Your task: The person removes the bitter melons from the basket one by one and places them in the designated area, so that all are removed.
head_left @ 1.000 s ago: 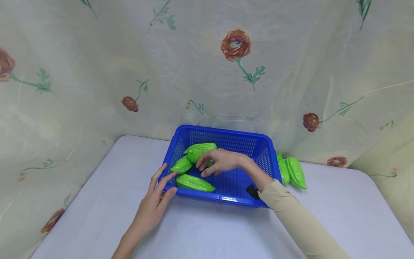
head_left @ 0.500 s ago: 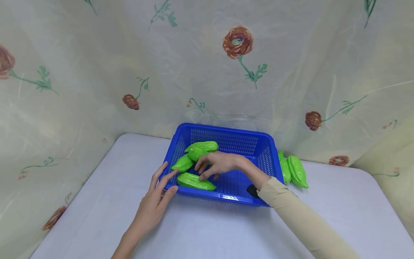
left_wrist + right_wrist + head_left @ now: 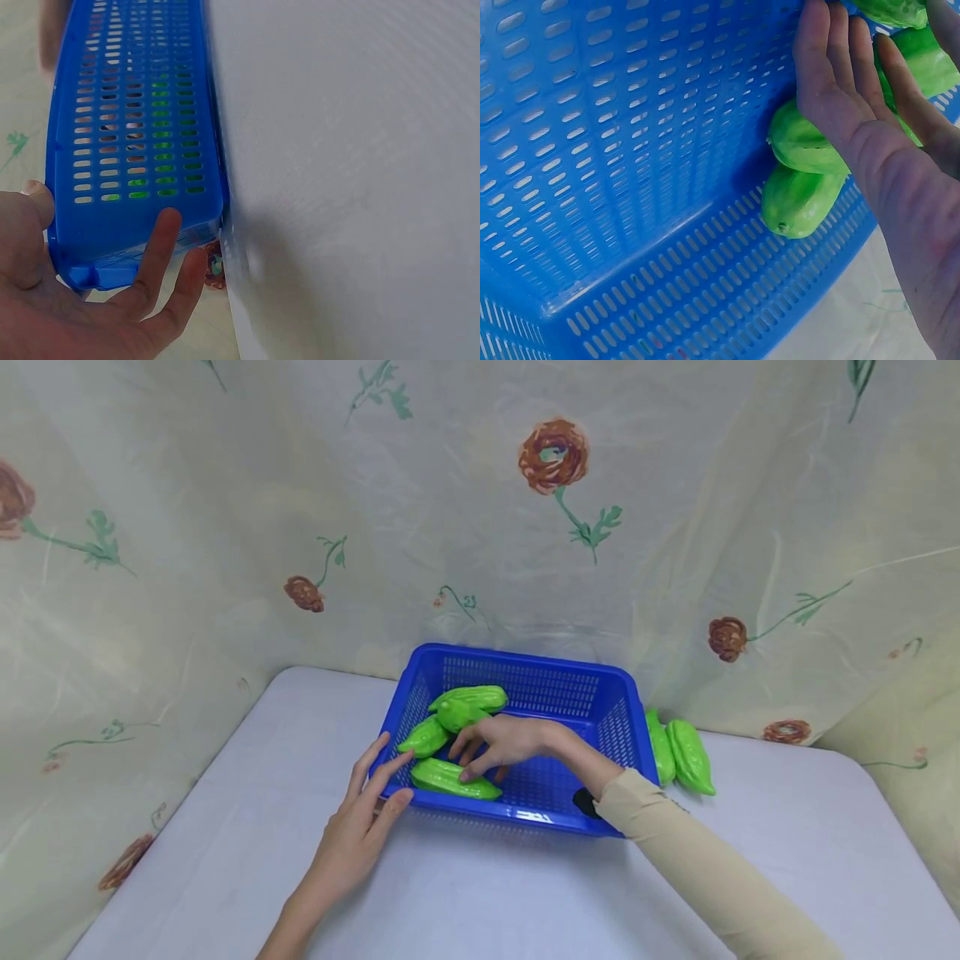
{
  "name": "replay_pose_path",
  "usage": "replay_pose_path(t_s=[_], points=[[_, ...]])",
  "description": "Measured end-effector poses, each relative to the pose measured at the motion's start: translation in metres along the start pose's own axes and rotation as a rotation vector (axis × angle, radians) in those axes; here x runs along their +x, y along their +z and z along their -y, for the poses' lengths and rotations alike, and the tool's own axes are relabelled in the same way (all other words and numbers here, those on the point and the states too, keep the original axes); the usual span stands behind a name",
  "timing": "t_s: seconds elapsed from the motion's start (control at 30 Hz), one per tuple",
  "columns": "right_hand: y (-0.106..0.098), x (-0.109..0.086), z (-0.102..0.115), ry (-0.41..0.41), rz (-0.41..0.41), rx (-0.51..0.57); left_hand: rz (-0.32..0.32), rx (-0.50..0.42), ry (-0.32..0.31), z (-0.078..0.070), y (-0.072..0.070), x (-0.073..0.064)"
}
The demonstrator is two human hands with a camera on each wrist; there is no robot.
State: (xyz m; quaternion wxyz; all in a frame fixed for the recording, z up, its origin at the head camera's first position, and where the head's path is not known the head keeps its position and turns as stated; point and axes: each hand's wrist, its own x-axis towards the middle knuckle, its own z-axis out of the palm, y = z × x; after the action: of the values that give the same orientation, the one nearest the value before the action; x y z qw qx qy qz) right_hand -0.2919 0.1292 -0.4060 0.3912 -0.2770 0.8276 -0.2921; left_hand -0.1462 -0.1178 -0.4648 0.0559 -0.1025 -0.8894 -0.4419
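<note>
A blue perforated plastic basket [image 3: 525, 657] stands on the white-covered table. My left hand [image 3: 360, 827] rests at its front left corner, fingers spread and fairly straight over the rim. Inside the basket, my right hand [image 3: 506, 742] is lowered with loosely bent fingers. Its thumb touches the front bitter gourd [image 3: 435, 776], which is light green and ridged; no firm grip shows. Behind lie more bitter gourds [image 3: 423, 737], bunched at the left end. In the right wrist view, the fingers pass close by the bitter gourds [image 3: 802, 202].
Right of the basket, two more bitter gourds [image 3: 690, 758] lie side by side on the table [image 3: 795, 827]. A flower-patterned curtain [image 3: 420, 527] hangs behind. A black object [image 3: 585, 802] shows at the right wrist, by the sleeve.
My right hand has moved slightly down and toward the front, so its thumb now meets the front bitter gourd. The left hand stays at the basket corner.
</note>
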Motion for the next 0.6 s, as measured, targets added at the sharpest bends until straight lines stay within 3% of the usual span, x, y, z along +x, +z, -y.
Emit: replay_pose_path(t_s=[0.6], points=[[0.001,-0.0006,0.0001,0.027,0.041,0.014,-0.002,0.012,-0.003,-0.0021,-0.001,-0.0012]])
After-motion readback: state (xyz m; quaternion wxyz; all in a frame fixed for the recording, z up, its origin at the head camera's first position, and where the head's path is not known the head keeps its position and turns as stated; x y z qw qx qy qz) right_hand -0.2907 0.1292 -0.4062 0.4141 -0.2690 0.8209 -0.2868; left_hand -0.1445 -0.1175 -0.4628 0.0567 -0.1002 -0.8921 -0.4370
